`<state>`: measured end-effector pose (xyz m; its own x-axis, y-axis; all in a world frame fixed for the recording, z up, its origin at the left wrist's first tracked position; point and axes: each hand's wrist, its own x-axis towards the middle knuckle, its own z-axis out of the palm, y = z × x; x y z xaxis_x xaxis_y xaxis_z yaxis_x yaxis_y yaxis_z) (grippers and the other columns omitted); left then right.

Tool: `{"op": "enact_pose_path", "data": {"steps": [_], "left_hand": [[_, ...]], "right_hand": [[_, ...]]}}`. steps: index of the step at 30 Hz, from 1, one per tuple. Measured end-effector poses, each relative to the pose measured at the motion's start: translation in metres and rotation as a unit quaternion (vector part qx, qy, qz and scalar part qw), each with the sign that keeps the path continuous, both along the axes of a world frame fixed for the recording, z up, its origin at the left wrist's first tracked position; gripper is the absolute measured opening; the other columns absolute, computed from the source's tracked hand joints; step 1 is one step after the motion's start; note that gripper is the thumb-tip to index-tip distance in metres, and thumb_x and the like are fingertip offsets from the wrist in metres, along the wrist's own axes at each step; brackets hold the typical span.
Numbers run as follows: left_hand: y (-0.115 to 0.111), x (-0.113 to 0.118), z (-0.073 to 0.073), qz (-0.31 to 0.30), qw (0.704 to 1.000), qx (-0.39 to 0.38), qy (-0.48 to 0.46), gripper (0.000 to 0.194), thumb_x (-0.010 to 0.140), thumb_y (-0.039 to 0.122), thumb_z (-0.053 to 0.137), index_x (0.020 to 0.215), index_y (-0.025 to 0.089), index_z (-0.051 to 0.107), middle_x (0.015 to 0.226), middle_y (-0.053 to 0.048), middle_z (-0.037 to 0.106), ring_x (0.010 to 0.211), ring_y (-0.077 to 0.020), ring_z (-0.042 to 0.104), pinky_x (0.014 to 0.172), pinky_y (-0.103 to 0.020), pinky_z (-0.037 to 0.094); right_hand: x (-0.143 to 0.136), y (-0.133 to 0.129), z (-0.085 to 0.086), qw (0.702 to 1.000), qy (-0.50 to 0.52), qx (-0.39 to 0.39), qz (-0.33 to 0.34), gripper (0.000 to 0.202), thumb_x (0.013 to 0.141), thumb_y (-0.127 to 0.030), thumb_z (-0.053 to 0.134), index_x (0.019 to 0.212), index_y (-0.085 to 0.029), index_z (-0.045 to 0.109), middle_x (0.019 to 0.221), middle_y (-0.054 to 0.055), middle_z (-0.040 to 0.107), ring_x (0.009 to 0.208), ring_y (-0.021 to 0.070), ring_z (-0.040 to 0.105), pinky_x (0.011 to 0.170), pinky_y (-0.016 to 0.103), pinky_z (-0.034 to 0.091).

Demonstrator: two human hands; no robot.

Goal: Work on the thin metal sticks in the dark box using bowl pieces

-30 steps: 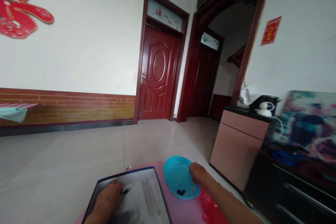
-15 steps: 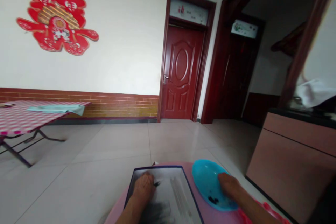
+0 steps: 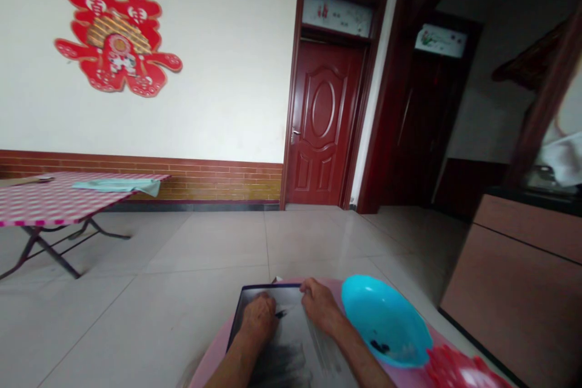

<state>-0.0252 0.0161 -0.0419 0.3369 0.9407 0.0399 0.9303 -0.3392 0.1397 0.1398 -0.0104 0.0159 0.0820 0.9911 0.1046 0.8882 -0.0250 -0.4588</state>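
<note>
A shallow pale tray [image 3: 291,339] with a dark blue rim lies on a pink round surface, in front of me. Inside its left part, my left hand [image 3: 259,318] is closed, with a small dark tuft [image 3: 282,313] sticking out at the fingertips. My right hand [image 3: 318,303] is at the tray's far right corner, fingers bent together; whatever they may hold is too small to make out. A smudge of fine dark strands [image 3: 282,364] covers the near part of the tray. Right of it stands a blue plastic bowl [image 3: 386,309] containing dark clumps [image 3: 379,347].
A crumpled red plastic bag [image 3: 459,370] lies beside the bowl. The pink surface [image 3: 218,351] shows around the tray. A checked folding table [image 3: 45,200] with a light green cloth [image 3: 120,185] stands left, a brown cabinet [image 3: 522,267] right. A red door [image 3: 325,121] is behind.
My right hand has left the blue bowl and moved left to the tray's far right corner. My left hand stays in the tray by the dark tuft. The view has shifted slightly.
</note>
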Motion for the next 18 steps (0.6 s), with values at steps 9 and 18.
{"op": "enact_pose_path", "data": {"steps": [9,18], "left_hand": [[0.003,-0.002,-0.004,0.005,1.000,0.011,0.007,0.029,0.080,0.012,0.041,0.099,0.007,0.063,0.103,-0.018,0.065,0.101,-0.0272,0.059,0.088,-0.035,0.044],[0.003,-0.002,-0.009,-0.007,1.000,0.019,0.023,0.031,0.082,0.010,0.037,0.102,0.006,0.061,0.106,-0.019,0.063,0.104,-0.0263,0.057,0.091,-0.036,0.042]], "right_hand": [[-0.010,-0.001,-0.048,0.998,-0.040,0.006,-0.038,0.028,0.082,-0.013,0.037,0.093,-0.014,0.063,0.091,0.012,0.071,0.088,0.0217,0.065,0.075,0.027,0.043],[0.001,-0.003,-0.060,0.996,-0.092,-0.021,-0.010,0.027,0.078,-0.013,0.048,0.098,-0.007,0.065,0.098,0.020,0.068,0.096,0.0268,0.063,0.080,0.030,0.043]]}}
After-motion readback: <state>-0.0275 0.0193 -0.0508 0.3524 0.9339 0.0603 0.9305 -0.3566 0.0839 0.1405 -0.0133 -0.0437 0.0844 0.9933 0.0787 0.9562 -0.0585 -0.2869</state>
